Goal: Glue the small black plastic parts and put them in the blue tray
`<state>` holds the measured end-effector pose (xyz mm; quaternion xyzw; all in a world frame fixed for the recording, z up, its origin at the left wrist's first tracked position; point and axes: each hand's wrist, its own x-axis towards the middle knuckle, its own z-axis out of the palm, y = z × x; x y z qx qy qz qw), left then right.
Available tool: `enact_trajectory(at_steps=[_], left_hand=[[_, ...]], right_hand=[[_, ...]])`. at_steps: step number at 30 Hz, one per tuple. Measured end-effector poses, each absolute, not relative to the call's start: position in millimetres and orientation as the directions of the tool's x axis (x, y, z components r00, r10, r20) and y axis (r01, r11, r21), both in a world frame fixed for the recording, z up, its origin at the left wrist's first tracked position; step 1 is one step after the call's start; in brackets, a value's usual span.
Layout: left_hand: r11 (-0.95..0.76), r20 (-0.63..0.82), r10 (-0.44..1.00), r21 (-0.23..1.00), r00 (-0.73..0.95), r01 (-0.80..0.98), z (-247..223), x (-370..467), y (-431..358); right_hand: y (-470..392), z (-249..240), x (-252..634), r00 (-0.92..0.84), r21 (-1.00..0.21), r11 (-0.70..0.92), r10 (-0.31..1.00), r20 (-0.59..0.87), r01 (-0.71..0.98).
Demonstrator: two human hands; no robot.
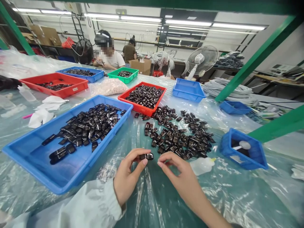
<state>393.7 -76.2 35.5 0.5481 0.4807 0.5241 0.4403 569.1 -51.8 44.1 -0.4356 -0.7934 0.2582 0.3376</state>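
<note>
My left fingers [142,162] are pinched on a small glossy black part [146,156], thumb below and forefinger over the top, holding it just above the tabletop [166,202]. I have the left hand [127,177] curled, its pale sleeve [92,205] coming in from the bottom edge. My right hand [178,175] sits just beside it, the right fingers [161,164] bent with the tips near the part's right end; I cannot tell whether they touch it, and they hold nothing that I can see.

Beyond the hands I see a loose heap of black parts [178,136] spread on the clear plastic sheet that covers the tabletop. A small white squeeze bottle [201,165] lies on its side just right of my right hand. To the left stands a large blue tray [35,152] with more black parts lying in its middle and far end. Behind the heap a red tray [133,106] is filled with the same parts. On the right, a small blue bin [251,161] holds something dark and a white object.

Farther off I see another red tray [71,90], a green tray [114,76], a blue tray [182,95], white crumpled cloths [45,110], a standing fan [201,60] and two people seated at the far end
</note>
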Motion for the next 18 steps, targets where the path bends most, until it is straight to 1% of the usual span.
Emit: enact_trajectory(at_steps=[2,3,4,5,6,7,9,11,15,18], left_hand=[[-0.157,0.156,0.987,0.985,0.030,0.071,35,395,-78],[-0.160,0.157,0.986,0.984,0.051,0.075,35,395,-78],[-0.165,0.159,0.985,0.983,0.071,0.077,35,395,-79],[-0.170,0.163,0.983,0.982,0.089,0.078,36,396,-79],[-0.176,0.168,0.980,0.981,0.104,0.077,36,396,-80],[-0.182,0.173,0.978,0.980,0.118,0.077,37,396,-81],[-0.198,0.185,0.972,0.977,0.147,0.083,39,396,-82],[-0.210,0.193,0.967,0.973,0.169,0.091,40,396,-83],[-0.218,0.200,0.962,0.973,0.187,0.082,42,395,-86],[-0.223,0.206,0.961,0.972,0.182,0.073,42,396,-87]], right_hand=[[-53,52,573,-0.348,-0.854,0.329,0.918,0.190,0.403],[-54,55,573,-0.336,-0.930,0.207,0.937,0.099,0.305],[-54,58,574,-0.337,-0.980,0.063,0.942,-0.005,0.188],[-55,59,574,-0.349,-0.994,-0.083,0.931,-0.103,0.073],[-56,61,574,-0.367,-0.980,-0.200,0.913,-0.180,-0.018],[-57,62,573,-0.379,-0.958,-0.276,0.896,-0.229,-0.072],[-60,63,573,-0.394,-0.921,-0.364,0.873,-0.287,-0.135],[-62,62,572,-0.412,-0.892,-0.411,0.858,-0.308,-0.189],[-64,56,573,-0.488,-0.820,-0.469,0.828,-0.277,-0.329],[-64,52,574,-0.510,-0.786,-0.476,0.825,-0.244,-0.394]])
